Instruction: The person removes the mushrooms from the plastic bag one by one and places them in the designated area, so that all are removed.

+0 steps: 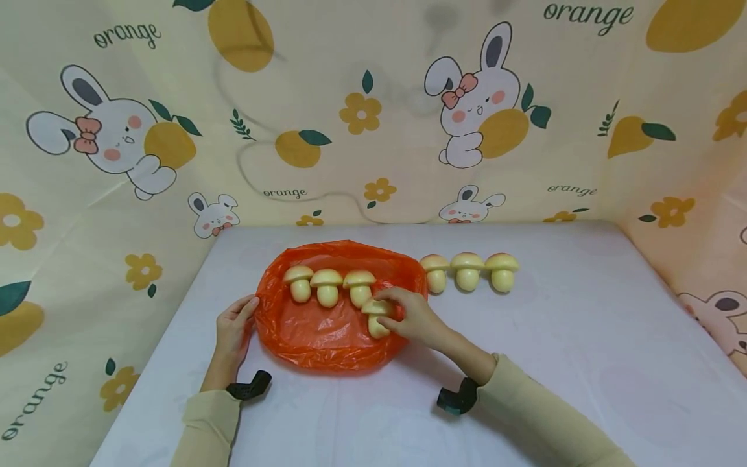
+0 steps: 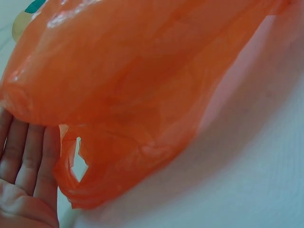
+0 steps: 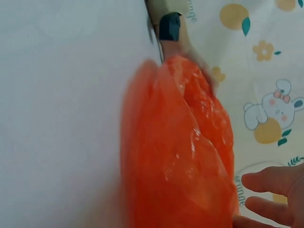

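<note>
Right hand (image 1: 410,314) pinches a pale-yellow, round-capped toy mushroom (image 1: 378,329) between thumb and fingers, inside the orange-red plastic bag (image 1: 344,360). This mushroom lies just left of the palm, its stem pointing toward the person; the left hand (image 1: 233,329), farther off, pinches the opposite rim. Only the left-wrist view shows a handle loop (image 2: 65,171); neither wrist view shows the pinched mushroom.

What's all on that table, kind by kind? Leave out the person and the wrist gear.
Mushrooms: 7 (3 outside the bag, 3 lying inside it, 1 in the right hand)
Orange-red plastic bag: 1
Total: 8
</note>
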`<state>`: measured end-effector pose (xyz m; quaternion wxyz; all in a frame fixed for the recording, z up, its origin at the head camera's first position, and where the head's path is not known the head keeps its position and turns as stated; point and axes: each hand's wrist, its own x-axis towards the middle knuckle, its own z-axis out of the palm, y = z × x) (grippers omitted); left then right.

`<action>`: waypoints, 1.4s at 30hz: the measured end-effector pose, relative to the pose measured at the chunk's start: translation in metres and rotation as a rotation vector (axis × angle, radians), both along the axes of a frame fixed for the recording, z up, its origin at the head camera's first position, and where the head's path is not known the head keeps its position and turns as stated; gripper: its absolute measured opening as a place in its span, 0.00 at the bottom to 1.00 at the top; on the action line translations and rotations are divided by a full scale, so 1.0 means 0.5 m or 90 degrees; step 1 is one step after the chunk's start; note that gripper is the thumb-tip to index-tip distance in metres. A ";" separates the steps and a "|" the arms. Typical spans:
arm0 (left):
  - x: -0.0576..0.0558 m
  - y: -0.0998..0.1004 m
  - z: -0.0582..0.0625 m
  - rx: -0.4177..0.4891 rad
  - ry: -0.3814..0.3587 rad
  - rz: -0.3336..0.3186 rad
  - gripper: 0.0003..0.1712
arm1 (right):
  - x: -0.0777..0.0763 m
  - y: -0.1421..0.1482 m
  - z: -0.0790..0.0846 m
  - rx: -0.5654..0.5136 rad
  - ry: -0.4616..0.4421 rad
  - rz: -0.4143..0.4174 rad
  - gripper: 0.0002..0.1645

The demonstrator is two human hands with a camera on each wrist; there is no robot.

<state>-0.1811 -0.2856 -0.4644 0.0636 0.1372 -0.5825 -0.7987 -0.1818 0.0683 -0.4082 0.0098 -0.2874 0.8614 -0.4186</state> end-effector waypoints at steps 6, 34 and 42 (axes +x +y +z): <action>0.002 0.001 0.006 0.004 -0.014 0.002 0.09 | 0.005 -0.016 -0.006 -0.027 -0.033 0.005 0.21; 0.004 0.002 0.006 0.009 -0.011 0.004 0.11 | -0.007 -0.041 -0.032 0.047 -0.064 -0.023 0.25; 0.003 0.004 0.004 0.007 -0.003 0.010 0.12 | -0.006 -0.040 -0.028 0.032 -0.076 -0.015 0.25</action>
